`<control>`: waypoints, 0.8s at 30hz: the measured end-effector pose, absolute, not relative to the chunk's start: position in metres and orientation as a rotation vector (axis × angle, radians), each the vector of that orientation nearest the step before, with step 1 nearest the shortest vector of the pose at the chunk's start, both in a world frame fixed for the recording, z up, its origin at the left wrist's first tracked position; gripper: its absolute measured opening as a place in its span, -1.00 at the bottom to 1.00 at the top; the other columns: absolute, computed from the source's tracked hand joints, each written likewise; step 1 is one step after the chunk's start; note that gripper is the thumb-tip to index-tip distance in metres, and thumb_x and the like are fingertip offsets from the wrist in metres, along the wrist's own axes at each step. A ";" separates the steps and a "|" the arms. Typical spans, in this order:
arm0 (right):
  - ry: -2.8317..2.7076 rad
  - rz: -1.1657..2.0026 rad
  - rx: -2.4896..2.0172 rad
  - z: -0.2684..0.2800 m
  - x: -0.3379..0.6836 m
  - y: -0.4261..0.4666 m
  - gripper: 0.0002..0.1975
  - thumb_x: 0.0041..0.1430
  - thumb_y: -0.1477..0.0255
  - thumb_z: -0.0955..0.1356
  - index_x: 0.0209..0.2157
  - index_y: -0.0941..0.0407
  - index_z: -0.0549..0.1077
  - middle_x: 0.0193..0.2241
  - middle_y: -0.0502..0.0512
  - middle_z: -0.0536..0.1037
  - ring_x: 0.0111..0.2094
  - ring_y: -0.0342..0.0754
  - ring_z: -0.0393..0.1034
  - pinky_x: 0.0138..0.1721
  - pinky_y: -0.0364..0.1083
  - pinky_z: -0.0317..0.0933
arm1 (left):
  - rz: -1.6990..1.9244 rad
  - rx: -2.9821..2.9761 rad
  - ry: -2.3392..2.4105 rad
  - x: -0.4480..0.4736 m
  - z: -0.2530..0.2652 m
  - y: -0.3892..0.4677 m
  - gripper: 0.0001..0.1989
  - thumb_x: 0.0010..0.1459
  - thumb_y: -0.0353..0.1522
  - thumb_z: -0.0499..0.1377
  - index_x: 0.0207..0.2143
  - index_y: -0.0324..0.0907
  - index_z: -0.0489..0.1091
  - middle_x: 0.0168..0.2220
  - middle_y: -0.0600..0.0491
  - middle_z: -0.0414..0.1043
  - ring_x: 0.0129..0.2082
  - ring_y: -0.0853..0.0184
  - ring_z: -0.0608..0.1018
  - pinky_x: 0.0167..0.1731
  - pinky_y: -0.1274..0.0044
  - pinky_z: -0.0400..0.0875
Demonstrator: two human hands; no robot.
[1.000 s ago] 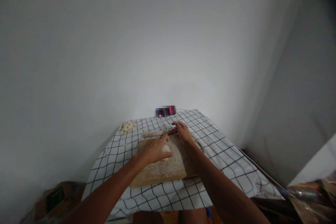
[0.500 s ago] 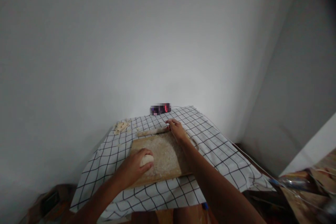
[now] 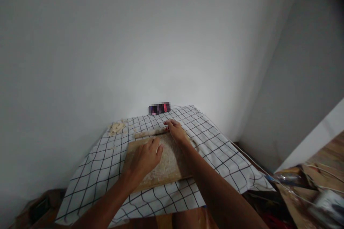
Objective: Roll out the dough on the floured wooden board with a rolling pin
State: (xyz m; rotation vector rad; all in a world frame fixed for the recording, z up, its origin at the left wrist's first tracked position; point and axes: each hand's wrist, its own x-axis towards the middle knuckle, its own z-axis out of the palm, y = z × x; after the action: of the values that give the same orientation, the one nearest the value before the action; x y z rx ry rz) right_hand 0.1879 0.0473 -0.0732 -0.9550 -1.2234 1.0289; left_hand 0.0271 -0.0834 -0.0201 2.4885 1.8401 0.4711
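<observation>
My left hand (image 3: pixel 147 152) is over the left part of a floured wooden board (image 3: pixel 172 171), its fingers stretched forward and slightly bent, the thumb apart. No dough shows; the spot under this palm is hidden. My right hand (image 3: pixel 175 130) is at the board's far edge, its fingers closed around the right end of a pale, flour-dusted rolling pin (image 3: pixel 149 133). A small reddish bit shows by those fingers. The pin lies crosswise just beyond the board, its left end free, a short way ahead of my left fingertips.
A checked cloth (image 3: pixel 217 154) covers the table. Flat dough scraps (image 3: pixel 116 128) lie at its far left corner. A blurred-out dark and red object (image 3: pixel 159 108) stands at the back by the wall (image 3: pixel 172 43). Cardboard and clutter (image 3: pixel 298 186) sit at lower right.
My left hand has moved forward over the board and its fingers have stretched out; the dough lump it held is out of sight. My right hand stays on the rolling pin. The view shifted slightly.
</observation>
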 end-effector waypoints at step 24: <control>-1.332 0.991 -0.985 -0.072 0.189 0.044 -0.58 0.20 0.01 0.32 -0.33 0.05 0.60 -0.48 0.02 0.59 -0.38 0.04 0.53 -0.23 -0.01 0.38 | 0.429 2.312 1.540 -0.035 -0.013 -0.124 -0.36 0.19 -0.23 0.54 0.31 -0.02 0.58 0.25 -0.09 0.60 0.21 0.02 0.65 0.27 0.24 0.57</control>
State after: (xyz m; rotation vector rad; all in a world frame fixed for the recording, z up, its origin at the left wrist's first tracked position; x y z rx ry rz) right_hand 0.1895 0.0441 -0.0720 -0.9854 -1.3320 0.9908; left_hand -0.0352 -0.1242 -0.0131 2.3121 1.5397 0.4285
